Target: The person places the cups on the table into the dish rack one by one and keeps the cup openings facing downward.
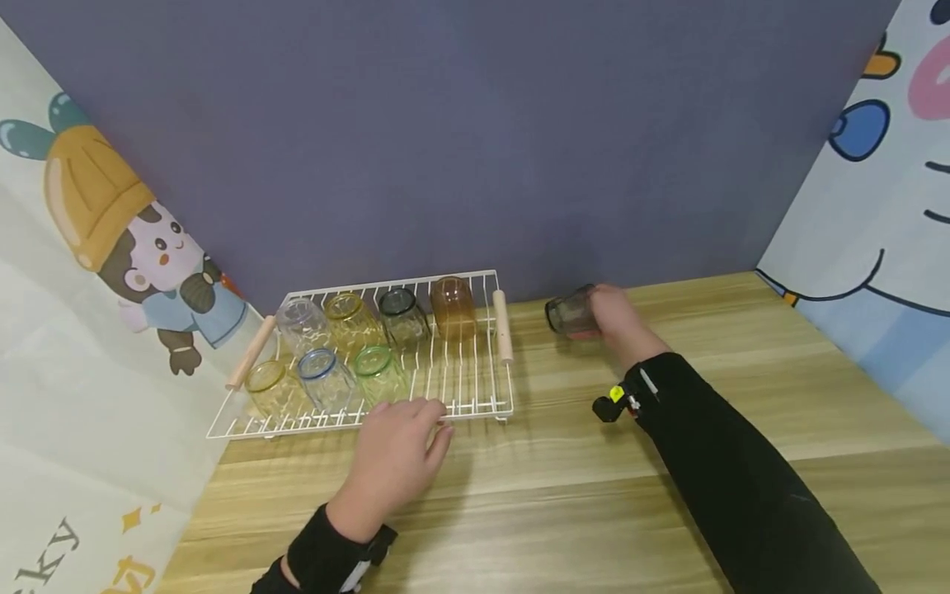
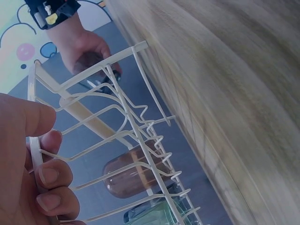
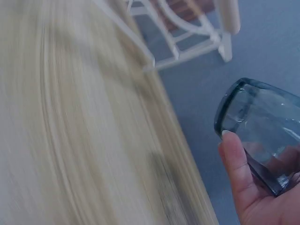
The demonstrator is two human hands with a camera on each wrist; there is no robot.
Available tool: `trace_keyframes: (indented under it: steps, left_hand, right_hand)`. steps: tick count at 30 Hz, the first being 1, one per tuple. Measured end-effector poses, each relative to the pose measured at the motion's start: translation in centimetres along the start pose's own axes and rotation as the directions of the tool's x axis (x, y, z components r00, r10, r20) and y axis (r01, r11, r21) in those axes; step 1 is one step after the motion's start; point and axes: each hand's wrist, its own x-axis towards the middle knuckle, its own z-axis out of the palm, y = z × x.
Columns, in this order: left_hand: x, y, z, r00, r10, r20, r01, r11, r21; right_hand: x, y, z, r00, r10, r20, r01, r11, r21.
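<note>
My left hand (image 1: 397,450) grips the front rail of a white wire dish rack (image 1: 475,410), its fingers curled round the rail (image 2: 35,161) in the left wrist view. To the right of the rack, my right hand (image 1: 619,318) holds a smoky grey glass (image 1: 571,313) tilted on its side above the table. In the right wrist view that glass (image 3: 262,122) is see-through, with the thumb (image 3: 233,154) along its side. An amber glass (image 1: 453,307) and a dark grey glass (image 1: 403,318) stand in the rack's back row, nearest the held glass.
Also in the rack are a clear glass (image 1: 303,326), two yellow ones, a blue-rimmed glass (image 1: 326,379) and a green one (image 1: 380,375). Wooden handles (image 1: 502,326) cap the rack's ends. A grey-blue panel (image 1: 475,148) rises behind the wooden table (image 1: 564,495).
</note>
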Motion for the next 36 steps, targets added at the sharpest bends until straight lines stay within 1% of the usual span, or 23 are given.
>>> trace_keyframes:
  steps: [1, 3, 4, 5, 6, 7, 8, 9, 10, 12, 13, 15, 17, 19, 21, 22, 24, 28, 31, 33, 36]
  left_hand:
    - [0.0, 0.0, 0.0, 1.000, 0.000, -0.002, 0.000, 1.000, 0.001]
    - [-0.1, 0.0, 0.0, 1.000, 0.000, -0.002, 0.000, 1.000, 0.004]
    - [-0.1, -0.1, 0.0, 1.000, 0.002, -0.002, -0.002, 1.000, 0.004]
    - [-0.1, -0.1, 0.0, 1.000, 0.003, -0.001, -0.003, 1.000, 0.006]
    - [-0.1, -0.1, 0.0, 1.000, 0.004, 0.000, -0.004, 1.000, 0.009]
    - [-0.1, -0.1, 0.0, 1.000, 0.005, 0.002, -0.005, 1.000, 0.011]
    - [-0.1, -0.1, 0.1, 1.000, 0.005, 0.004, -0.005, 1.000, 0.010]
    - [-0.1, -0.1, 0.1, 1.000, 0.005, 0.005, -0.005, 1.000, 0.011]
    - [-0.1, -0.1, 0.1, 1.000, 0.006, 0.005, -0.006, 1.000, 0.011]
    - [0.0, -0.1, 0.1, 1.000, 0.007, 0.008, -0.007, 1.000, 0.012]
    - [0.0, -0.1, 0.1, 1.000, 0.007, 0.009, -0.007, 1.000, 0.011]
    - [0.0, -0.1, 0.1, 1.000, 0.009, 0.011, -0.009, 1.000, 0.009]
    - [0.0, -0.1, 0.2, 1.000, 0.009, 0.011, -0.009, 1.000, 0.007]
    - [0.0, -0.1, 0.2, 1.000, 0.007, 0.010, -0.007, 1.000, 0.004]
    - [0.0, -0.1, 0.2, 1.000, 0.006, 0.007, -0.006, 1.000, 0.001]
    - [0.0, -0.2, 0.1, 1.000, 0.006, 0.005, -0.006, 1.000, 0.003]
    - [-0.1, -0.2, 0.0, 1.000, 0.004, 0.000, -0.004, 1.000, 0.001]
    - [-0.2, -0.2, -0.1, 1.000, 0.003, -0.003, -0.003, 1.000, -0.003]
    - [-0.2, -0.2, -0.2, 1.000, -0.001, 0.005, 0.001, 1.000, -0.016]
    - [-0.3, -0.2, -0.3, 1.000, -0.005, 0.014, 0.006, 0.999, -0.033]
    - [-0.2, -0.2, -0.4, 0.999, -0.018, 0.029, 0.019, 0.998, -0.054]
  right_hand:
    - [-0.3, 0.0, 0.2, 1.000, -0.005, -0.015, 0.005, 1.000, -0.006]
    - [-0.8, 0.1, 0.8, 1.000, 0.006, -0.029, -0.003, 0.994, 0.113]
    - [-1.1, 0.1, 1.0, 0.999, 0.017, -0.027, -0.012, 0.981, 0.193]
    - [-1.4, 0.1, 1.3, 1.000, 0.020, -0.023, -0.014, 0.971, 0.240]
    - [-1.7, 0.1, 1.5, 0.999, 0.032, -0.014, -0.026, 0.955, 0.297]
    - [-1.9, 0.2, 1.6, 0.999, 0.049, -0.003, -0.045, 0.930, 0.365]
    - [-2.2, 0.2, 1.8, 0.998, 0.067, 0.016, -0.067, 0.895, 0.441]
    - [-2.5, 0.2, 1.9, 0.996, 0.088, 0.027, -0.090, 0.866, 0.492]
    - [-2.8, 0.3, 2.0, 0.994, 0.099, 0.047, -0.109, 0.841, 0.529]
    - [-3.4, 0.3, 2.2, 0.989, 0.130, 0.072, -0.148, 0.803, 0.577]
    - [-3.7, 0.3, 2.3, 0.987, 0.141, 0.079, -0.160, 0.788, 0.595]
    - [-4.2, 0.3, 2.5, 0.983, 0.151, 0.103, -0.183, 0.770, 0.611]
    - [-4.7, 0.2, 2.7, 0.982, 0.142, 0.121, -0.187, 0.772, 0.607]
    - [-5.2, 0.0, 3.1, 0.983, 0.111, 0.147, -0.177, 0.790, 0.587]
    - [-5.6, -0.1, 3.7, 0.983, 0.068, 0.172, -0.154, 0.815, 0.558]
    - [-5.9, -0.3, 4.0, 0.983, 0.044, 0.179, -0.135, 0.835, 0.534]
    - [-6.4, -0.5, 4.8, 0.981, 0.008, 0.193, -0.104, 0.863, 0.495]
    - [-7.6, -1.0, 6.3, 0.981, -0.028, 0.192, -0.056, 0.906, 0.419]
    - [-8.6, -1.2, 7.1, 0.981, -0.036, 0.190, -0.039, 0.926, 0.375]
    - [-9.3, -1.2, 7.4, 0.979, -0.040, 0.198, -0.035, 0.933, 0.359]
    - [-10.1, -1.1, 7.8, 0.971, -0.068, 0.228, -0.015, 0.939, 0.345]
